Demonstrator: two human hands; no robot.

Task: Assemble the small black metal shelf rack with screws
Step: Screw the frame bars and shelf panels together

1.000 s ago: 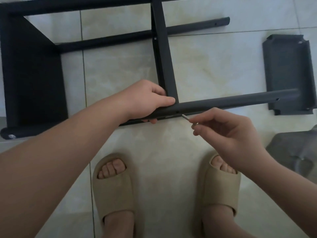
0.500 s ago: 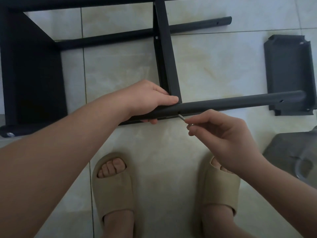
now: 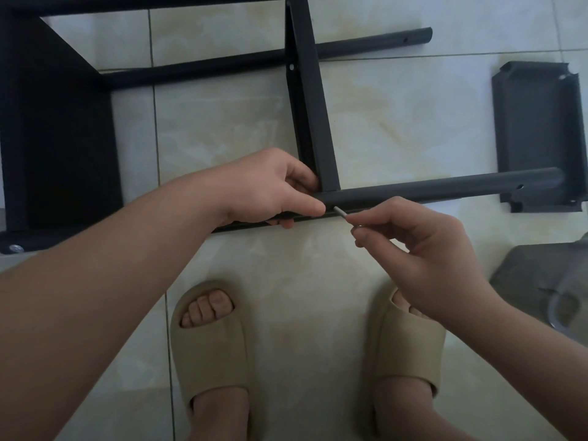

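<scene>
Black metal shelf rack (image 3: 57, 138) half built; dark flat panel (image 3: 534, 122) unfitted. Left hand (image 3: 270, 189) gripping round black tube (image 3: 445, 190), right hand (image 3: 420, 240) pinching small silver screw (image 3: 341, 212) at its hole.

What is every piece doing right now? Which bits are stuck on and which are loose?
left hand, gripping the near pole beside the joint
right hand, pinching the screw
screw, tip at the near pole's hole, shaft mostly out
middle shelf, on edge, butted against the near pole
loose shelf, lying flat, unattached
far pole, end hole empty
corner screw, seated in
</scene>
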